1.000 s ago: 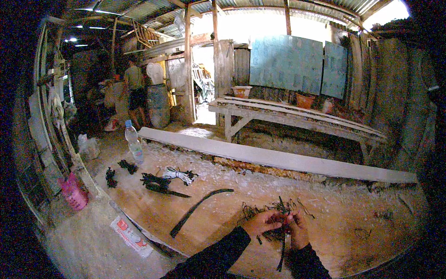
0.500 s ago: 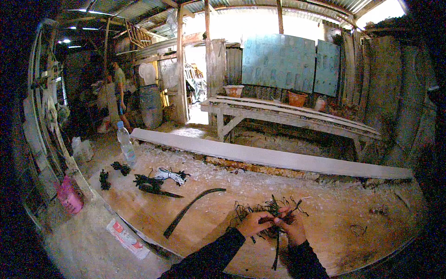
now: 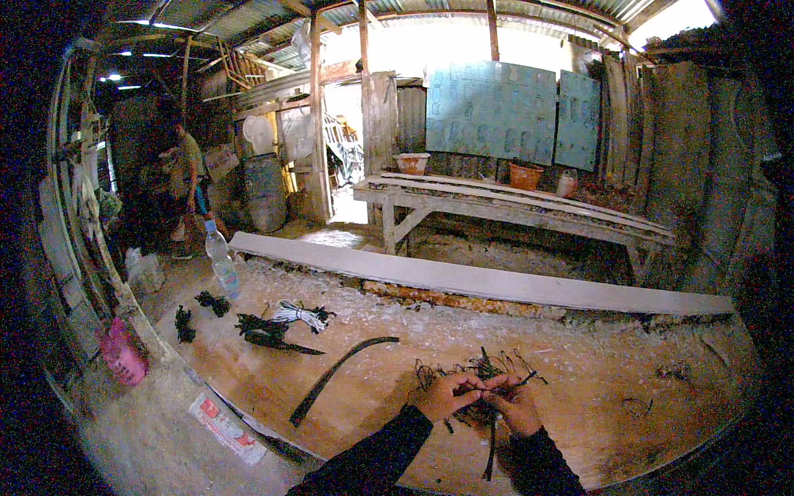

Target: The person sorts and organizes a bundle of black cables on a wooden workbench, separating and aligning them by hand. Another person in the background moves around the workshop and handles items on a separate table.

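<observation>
Low over the wooden tabletop, my left hand (image 3: 447, 398) and my right hand (image 3: 514, 408) meet fingertip to fingertip. Both are closed in a pinch on a thin black strand, mostly covered by the fingers. Around and beneath them lies a loose tangle of thin black strands (image 3: 426, 376) with curled ends. A flat black strip (image 3: 491, 455) runs from under the hands toward the near edge. Left of my hands rests a longer curved black strip (image 3: 335, 374). Farther left are a black bundle (image 3: 263, 329) and a white-and-black bundle of ties (image 3: 299, 314).
Two small black bundles (image 3: 213, 303) lie near a clear plastic bottle (image 3: 222, 260). A long pale board (image 3: 463, 271) borders the table's far side. Beyond stands a wooden bench (image 3: 496, 211) with pots. A person (image 3: 192, 169) is at the back left. A pink bag (image 3: 124, 355) sits left.
My left fingers have moved in to meet the right fingertips, and the right hand has turned slightly. The person at the back left has shifted left. The view has moved slightly.
</observation>
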`<state>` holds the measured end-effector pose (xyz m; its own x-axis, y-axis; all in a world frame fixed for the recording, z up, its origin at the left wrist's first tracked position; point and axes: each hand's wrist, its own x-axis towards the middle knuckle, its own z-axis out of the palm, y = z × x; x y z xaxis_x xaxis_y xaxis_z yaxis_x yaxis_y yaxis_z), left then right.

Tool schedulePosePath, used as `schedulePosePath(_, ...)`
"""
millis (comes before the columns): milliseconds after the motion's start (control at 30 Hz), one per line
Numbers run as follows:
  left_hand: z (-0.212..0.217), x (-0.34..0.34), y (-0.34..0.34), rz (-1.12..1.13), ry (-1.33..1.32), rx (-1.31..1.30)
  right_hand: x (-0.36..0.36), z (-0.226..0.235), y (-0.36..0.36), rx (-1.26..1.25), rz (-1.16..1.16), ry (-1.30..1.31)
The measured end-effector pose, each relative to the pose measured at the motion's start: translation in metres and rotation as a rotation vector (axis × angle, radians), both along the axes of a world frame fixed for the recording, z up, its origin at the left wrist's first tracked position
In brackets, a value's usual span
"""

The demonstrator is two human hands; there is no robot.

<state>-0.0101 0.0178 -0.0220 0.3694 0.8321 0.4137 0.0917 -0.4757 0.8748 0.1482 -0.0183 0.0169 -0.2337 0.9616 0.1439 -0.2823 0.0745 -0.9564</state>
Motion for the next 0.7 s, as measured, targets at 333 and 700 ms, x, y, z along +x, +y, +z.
schedulePosePath(333, 0.001, 0.000, 0.000, -0.024, -0.105, 0.034, 0.006, -0.005, 0.006, 0.067, -0.078, -0.055)
schedulePosePath(700, -0.001, -0.008, 0.011, 0.203, -0.096, -0.065, 0.013, 0.006, 0.002, 0.040, -0.032, 0.345)
